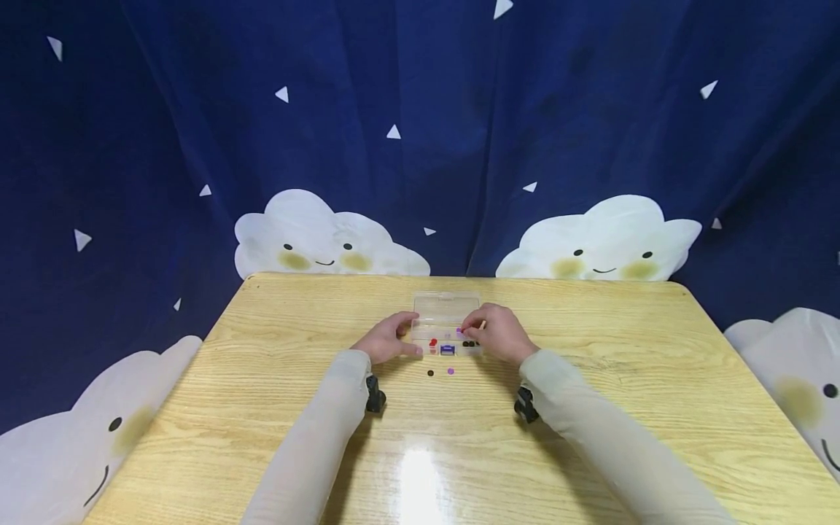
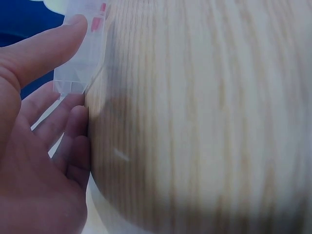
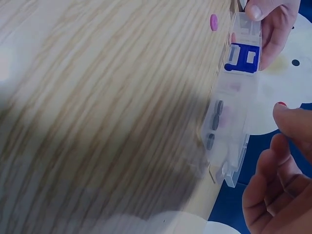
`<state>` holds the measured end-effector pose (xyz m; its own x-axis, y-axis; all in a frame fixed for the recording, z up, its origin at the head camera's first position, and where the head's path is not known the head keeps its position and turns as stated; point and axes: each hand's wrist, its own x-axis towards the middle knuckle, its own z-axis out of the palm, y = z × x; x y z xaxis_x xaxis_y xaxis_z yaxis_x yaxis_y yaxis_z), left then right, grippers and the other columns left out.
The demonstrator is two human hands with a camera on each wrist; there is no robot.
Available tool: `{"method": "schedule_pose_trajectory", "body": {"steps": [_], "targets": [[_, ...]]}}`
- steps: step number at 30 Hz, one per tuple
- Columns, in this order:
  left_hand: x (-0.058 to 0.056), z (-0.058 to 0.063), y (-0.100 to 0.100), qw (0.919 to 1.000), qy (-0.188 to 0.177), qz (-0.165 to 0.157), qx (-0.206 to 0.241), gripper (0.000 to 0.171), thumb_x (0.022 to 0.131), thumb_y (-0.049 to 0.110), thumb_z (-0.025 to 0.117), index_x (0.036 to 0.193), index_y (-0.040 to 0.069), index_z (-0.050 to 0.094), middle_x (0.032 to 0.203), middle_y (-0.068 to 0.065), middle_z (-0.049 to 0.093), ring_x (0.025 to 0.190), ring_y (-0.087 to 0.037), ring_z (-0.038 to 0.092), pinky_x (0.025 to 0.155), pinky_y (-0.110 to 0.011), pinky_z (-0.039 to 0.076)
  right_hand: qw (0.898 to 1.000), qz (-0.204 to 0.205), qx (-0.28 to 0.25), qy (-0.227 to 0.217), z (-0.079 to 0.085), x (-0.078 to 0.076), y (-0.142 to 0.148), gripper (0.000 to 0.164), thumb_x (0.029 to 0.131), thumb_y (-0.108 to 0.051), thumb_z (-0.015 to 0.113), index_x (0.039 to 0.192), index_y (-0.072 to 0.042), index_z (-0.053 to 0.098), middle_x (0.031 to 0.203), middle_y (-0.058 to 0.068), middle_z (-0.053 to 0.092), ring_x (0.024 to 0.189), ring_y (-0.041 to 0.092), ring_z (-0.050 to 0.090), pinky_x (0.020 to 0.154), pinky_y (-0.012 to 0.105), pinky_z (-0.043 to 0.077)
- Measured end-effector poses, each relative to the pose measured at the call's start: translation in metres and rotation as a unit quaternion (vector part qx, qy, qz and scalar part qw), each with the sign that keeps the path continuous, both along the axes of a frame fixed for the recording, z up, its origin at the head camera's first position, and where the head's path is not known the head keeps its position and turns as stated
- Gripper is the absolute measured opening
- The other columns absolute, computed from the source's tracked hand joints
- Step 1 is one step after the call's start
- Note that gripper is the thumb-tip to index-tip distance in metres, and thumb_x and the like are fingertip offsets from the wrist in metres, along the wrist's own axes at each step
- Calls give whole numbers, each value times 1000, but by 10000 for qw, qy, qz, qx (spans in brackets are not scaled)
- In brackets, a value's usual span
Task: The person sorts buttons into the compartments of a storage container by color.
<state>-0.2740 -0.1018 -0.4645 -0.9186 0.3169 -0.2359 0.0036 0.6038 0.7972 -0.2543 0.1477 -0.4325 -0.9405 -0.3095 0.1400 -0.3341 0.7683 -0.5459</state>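
Observation:
A clear plastic box (image 1: pixel 446 305) stands with its lid raised at the back and a blue latch (image 3: pixel 242 57) on its front. My left hand (image 1: pixel 389 338) holds the box's left end between thumb and fingers. Over the right half of the box, my right hand (image 1: pixel 500 334) pinches a small red button (image 3: pixel 282 103), mostly hidden by the fingertips. Inside the box, red buttons (image 1: pixel 433 343) lie at the left and black buttons (image 1: pixel 469 344) at the right. A purple button (image 1: pixel 459 332) shows near my right fingertips.
On the table (image 1: pixel 275 408), in front of the box, lie one black button (image 1: pixel 430 372) and one purple button (image 1: pixel 450 371). A dark blue curtain (image 1: pixel 433 87) with white clouds hangs behind the table's far edge.

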Motion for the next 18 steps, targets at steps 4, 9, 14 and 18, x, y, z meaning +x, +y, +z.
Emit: {"method": "schedule_pose_trajectory", "body": {"steps": [4,9,14,18], "targets": [[1,1,0,10000,-22,19,9,77,82,19,82,149,22,45,143,-2,54,124,-24,49,109,-43,40,10000,14,10,-49,1,-1,-5,7,89,-12,72,89,-13,79,87,2,69,75,12,57,69,28,48],[0,0,0,10000,-18,37,-11,76,82,20,82,149,22,46,141,-2,54,124,-25,49,108,-44,41,9999,101,-61,-1,3,-4,-10,7,89,-10,71,89,-12,78,85,2,69,74,12,57,69,28,48],[-1,-1,1,10000,-55,67,3,77,81,19,83,148,22,46,142,-2,54,125,-25,49,109,-44,40,9998,186,-67,53,3,-5,-17,8,89,-8,71,89,-11,78,84,3,69,73,12,56,68,28,47],[-3,-3,1,10000,-33,71,-22,76,81,19,83,148,23,46,144,-1,54,126,-25,49,109,-44,41,9999,126,-4,-11,2,-5,-22,8,89,-9,72,88,-13,79,84,3,69,75,12,57,70,28,48]]}}
